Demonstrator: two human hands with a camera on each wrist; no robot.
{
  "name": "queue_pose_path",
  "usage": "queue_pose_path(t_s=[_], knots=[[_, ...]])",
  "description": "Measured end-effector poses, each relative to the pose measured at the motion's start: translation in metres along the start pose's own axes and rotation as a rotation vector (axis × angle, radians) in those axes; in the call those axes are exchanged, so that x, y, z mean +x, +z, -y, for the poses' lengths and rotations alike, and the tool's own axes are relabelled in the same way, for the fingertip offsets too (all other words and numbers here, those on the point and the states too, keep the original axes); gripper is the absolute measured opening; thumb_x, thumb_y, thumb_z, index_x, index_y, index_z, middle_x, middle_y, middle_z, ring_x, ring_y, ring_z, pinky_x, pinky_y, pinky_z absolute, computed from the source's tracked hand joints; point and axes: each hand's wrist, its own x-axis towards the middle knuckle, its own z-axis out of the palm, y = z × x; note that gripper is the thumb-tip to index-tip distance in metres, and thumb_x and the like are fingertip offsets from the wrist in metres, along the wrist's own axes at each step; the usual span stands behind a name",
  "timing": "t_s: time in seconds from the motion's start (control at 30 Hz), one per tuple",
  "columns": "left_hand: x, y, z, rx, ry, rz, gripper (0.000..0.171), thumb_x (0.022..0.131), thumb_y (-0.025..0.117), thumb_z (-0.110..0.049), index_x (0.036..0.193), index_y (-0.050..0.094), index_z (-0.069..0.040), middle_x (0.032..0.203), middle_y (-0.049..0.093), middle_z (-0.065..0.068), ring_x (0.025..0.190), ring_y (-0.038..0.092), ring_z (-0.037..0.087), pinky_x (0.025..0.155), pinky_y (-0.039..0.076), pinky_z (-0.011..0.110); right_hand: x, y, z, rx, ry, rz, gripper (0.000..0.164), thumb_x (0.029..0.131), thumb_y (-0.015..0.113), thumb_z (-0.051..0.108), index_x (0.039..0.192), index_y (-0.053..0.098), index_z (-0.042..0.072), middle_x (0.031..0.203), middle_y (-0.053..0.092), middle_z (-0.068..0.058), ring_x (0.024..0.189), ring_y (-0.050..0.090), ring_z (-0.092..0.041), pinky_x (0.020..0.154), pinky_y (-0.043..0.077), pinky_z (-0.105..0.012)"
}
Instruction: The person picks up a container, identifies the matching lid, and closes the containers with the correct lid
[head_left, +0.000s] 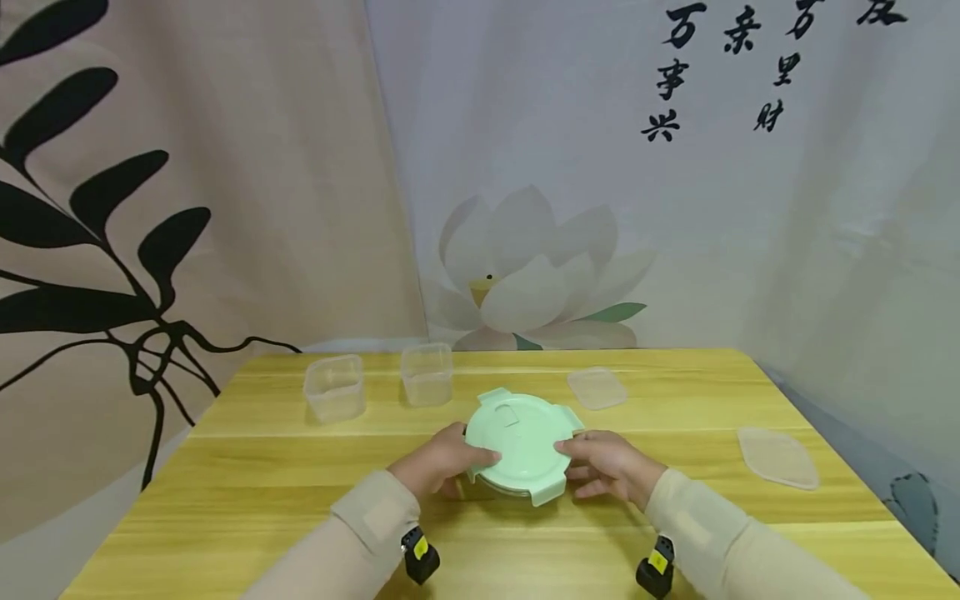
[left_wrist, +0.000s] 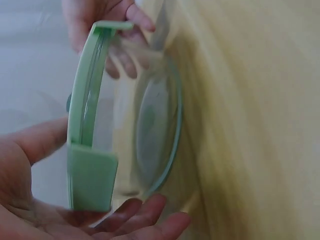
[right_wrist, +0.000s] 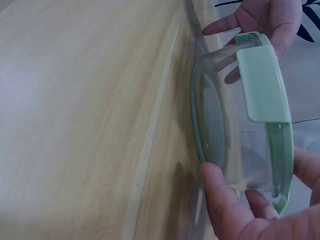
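Note:
A round glass food container (left_wrist: 125,125) with a mint-green lid (head_left: 525,442) is between my two hands, close over the wooden tabletop. My left hand (head_left: 441,460) grips its left side, thumb on the lid's edge and fingers along the glass below. On the opposite side my right hand (head_left: 609,467) holds it likewise, its thumb over the lid's edge. A locking flap (right_wrist: 262,84) of the lid hangs down over the glass wall in the right wrist view. Through the clear glass, fingers of the hand beyond show in both wrist views.
Two clear plastic boxes (head_left: 334,388) without lids stand at the back left of the table (head_left: 247,500). One translucent flat lid (head_left: 597,388) lies at the back right of centre, another flat lid (head_left: 778,457) near the right edge. A printed curtain (head_left: 570,125) hangs behind.

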Motion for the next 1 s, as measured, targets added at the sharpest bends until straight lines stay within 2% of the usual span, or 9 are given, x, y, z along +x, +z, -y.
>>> queue_pose_path(t_s=[0.17,0.37,0.5,0.6,0.73,1.0], knots=[[0.014,-0.012,-0.004,0.014,-0.040,0.008,0.050,0.091,0.066,-0.026,0.125,0.049,0.006,0.115,0.057,0.020,0.103,0.058,0.037,0.072,0.052,0.056,-0.001,0.001,0.002,0.009,-0.002,-0.020,0.065,0.093,0.062,0.025,0.138,0.035,-0.013,0.133,0.045,-0.033,0.112,0.056,-0.045,0.078,0.055,-0.051],[0.032,-0.020,-0.010,0.037,-0.048,-0.015,0.039,0.096,0.059,-0.023,0.122,0.052,0.005,0.121,0.055,0.021,0.106,0.059,0.038,0.080,0.052,0.055,-0.002,0.003,0.002,0.012,-0.013,-0.049,0.057,0.093,0.063,0.024,0.133,0.043,-0.011,0.136,0.044,-0.032,0.111,0.057,-0.044,0.077,0.055,-0.050],[0.039,-0.019,-0.009,0.044,-0.042,-0.006,0.036,0.097,0.057,-0.019,0.124,0.052,0.004,0.119,0.056,0.020,0.101,0.061,0.034,0.079,0.053,0.052,-0.003,0.004,0.001,0.010,-0.017,-0.077,0.046,0.092,0.064,0.022,0.123,0.049,-0.008,0.123,0.053,-0.028,0.101,0.063,-0.037,0.075,0.056,-0.048],[0.039,-0.018,-0.005,0.045,-0.030,0.001,0.031,0.098,0.056,-0.017,0.121,0.052,0.003,0.112,0.058,0.018,0.093,0.063,0.031,0.075,0.055,0.049,-0.003,0.006,0.002,0.006,-0.023,-0.095,0.042,0.092,0.064,0.020,0.120,0.049,-0.008,0.118,0.055,-0.026,0.098,0.064,-0.036,0.073,0.056,-0.049],[0.035,-0.017,-0.002,0.034,-0.014,0.005,0.024,0.097,0.057,-0.016,0.113,0.052,0.001,0.101,0.057,0.015,0.085,0.062,0.028,0.069,0.056,0.046,-0.001,0.005,0.004,-0.020,-0.038,-0.085,0.048,0.092,0.063,0.018,0.126,0.045,-0.009,0.123,0.053,-0.027,0.103,0.062,-0.041,0.075,0.055,-0.052],[0.023,-0.013,0.002,-0.027,0.003,0.003,0.018,0.097,0.057,-0.015,0.103,0.046,-0.002,0.097,0.054,0.014,0.080,0.061,0.026,0.060,0.055,0.040,0.007,-0.003,0.008,-0.049,-0.025,-0.064,0.043,0.092,0.064,0.016,0.124,0.047,-0.006,0.118,0.055,-0.022,0.101,0.063,-0.039,0.074,0.056,-0.051]])
